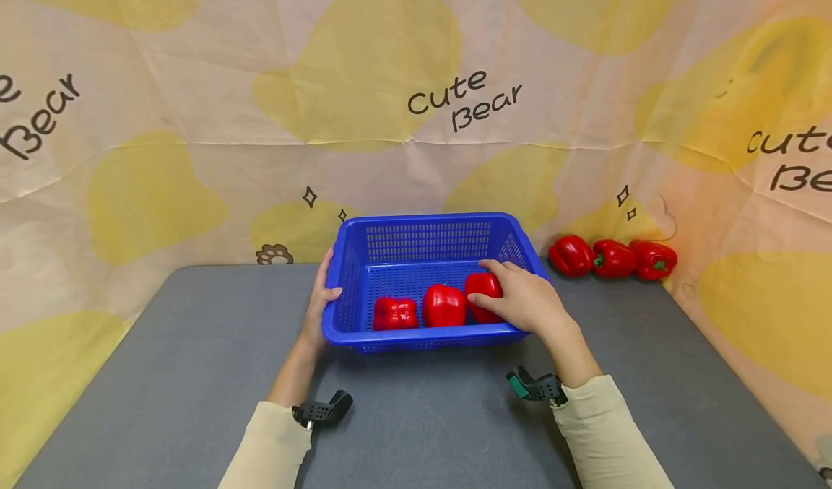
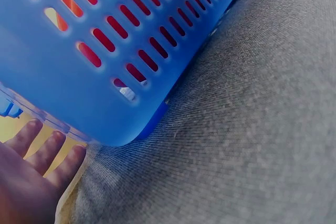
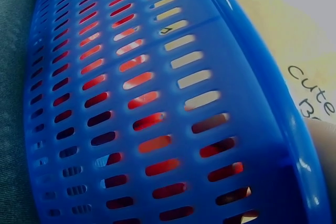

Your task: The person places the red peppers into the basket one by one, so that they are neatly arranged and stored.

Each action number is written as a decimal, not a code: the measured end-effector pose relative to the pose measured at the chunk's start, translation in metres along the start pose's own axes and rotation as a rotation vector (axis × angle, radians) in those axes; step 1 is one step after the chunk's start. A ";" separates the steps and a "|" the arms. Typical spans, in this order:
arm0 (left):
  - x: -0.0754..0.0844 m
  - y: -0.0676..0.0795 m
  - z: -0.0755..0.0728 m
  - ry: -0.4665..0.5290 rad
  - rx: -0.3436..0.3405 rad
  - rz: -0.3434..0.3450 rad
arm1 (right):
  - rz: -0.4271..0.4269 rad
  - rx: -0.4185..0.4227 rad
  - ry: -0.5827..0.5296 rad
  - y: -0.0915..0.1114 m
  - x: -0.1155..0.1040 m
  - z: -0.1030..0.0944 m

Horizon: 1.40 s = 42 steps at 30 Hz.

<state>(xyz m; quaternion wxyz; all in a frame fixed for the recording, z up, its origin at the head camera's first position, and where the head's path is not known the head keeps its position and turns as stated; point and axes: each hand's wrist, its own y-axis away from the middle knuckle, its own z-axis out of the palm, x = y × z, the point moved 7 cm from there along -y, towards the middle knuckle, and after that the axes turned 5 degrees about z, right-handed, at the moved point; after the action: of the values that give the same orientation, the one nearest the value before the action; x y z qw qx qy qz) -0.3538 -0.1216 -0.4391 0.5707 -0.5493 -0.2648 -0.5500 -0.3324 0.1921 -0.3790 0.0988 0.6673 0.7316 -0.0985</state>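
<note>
A blue plastic basket (image 1: 429, 336) with slotted walls stands on the grey table. Inside, along its near side, are three red bell peppers: the left one (image 1: 395, 314), the middle one (image 1: 445, 306) and the right one (image 1: 482, 287). My right hand (image 1: 523, 297) reaches over the basket's right side and grips the right pepper between thumb and fingers. At the left side my left hand (image 1: 320, 303) holds the basket, thumb over the rim and fingers along the outer wall. The right wrist view shows the slotted wall (image 3: 252, 98), with red behind it.
Three more red bell peppers, a left one (image 1: 571, 256), a middle one (image 1: 614, 258) and a right one (image 1: 653, 260), lie in a row behind the basket's right side. A printed cloth (image 1: 364, 63) hangs along the back of the grey table (image 1: 416, 431).
</note>
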 end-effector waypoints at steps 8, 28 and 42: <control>0.000 0.000 0.000 0.034 0.000 -0.011 | -0.035 -0.012 -0.006 0.000 -0.003 0.000; 0.000 -0.001 0.000 0.006 0.004 -0.016 | -0.057 -0.001 0.022 0.000 -0.005 0.000; 0.000 0.000 0.000 -0.004 0.007 -0.013 | -0.009 -0.003 0.004 -0.001 -0.002 0.000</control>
<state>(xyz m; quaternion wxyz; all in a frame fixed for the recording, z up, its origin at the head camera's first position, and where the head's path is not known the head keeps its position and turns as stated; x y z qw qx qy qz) -0.3544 -0.1219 -0.4392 0.5684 -0.5465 -0.2715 -0.5518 -0.3336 0.1898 -0.3783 0.0979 0.6639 0.7351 -0.0963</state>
